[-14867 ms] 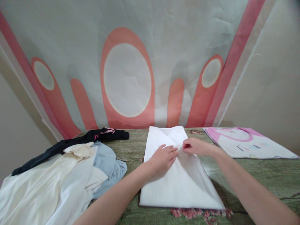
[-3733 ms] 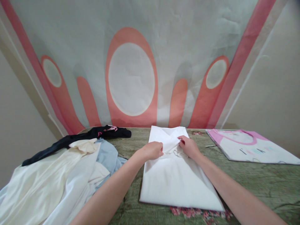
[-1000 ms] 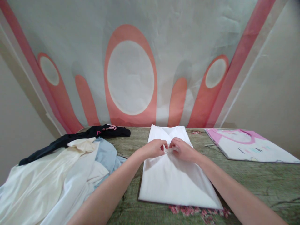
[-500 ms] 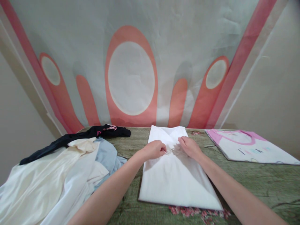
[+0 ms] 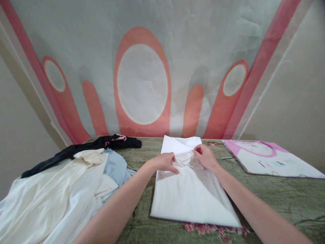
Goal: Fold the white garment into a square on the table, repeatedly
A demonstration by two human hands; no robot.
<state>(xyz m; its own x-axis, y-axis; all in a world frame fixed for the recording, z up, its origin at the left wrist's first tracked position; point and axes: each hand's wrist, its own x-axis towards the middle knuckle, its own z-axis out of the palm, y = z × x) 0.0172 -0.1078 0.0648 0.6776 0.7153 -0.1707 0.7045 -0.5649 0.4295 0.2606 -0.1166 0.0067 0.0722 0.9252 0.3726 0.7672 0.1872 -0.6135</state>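
A white garment (image 5: pixel 189 200), folded into a long rectangle, lies in front of me; its exact kind is hidden by the folds. Crumpled fabric gathers across its middle, between my hands. Over the left side of that bunched part, my left hand (image 5: pixel 166 162) rests with thumb and fingers apart. My right hand (image 5: pixel 205 157) pinches a bit of the white fabric on the opposite side.
On the left is a loose heap of clothes: a cream garment (image 5: pixel 45 193), a light blue one (image 5: pixel 115 166) and a black one (image 5: pixel 76 150). A folded pink-and-white shirt (image 5: pixel 276 162) lies at right on the wood-patterned table (image 5: pixel 274 203). A printed backdrop (image 5: pixel 218 40) rises behind.
My left hand has let go of the fabric, its thumb and fingers spreading. My right hand stays at the same spot, and the bunched cloth lies slightly flatter.
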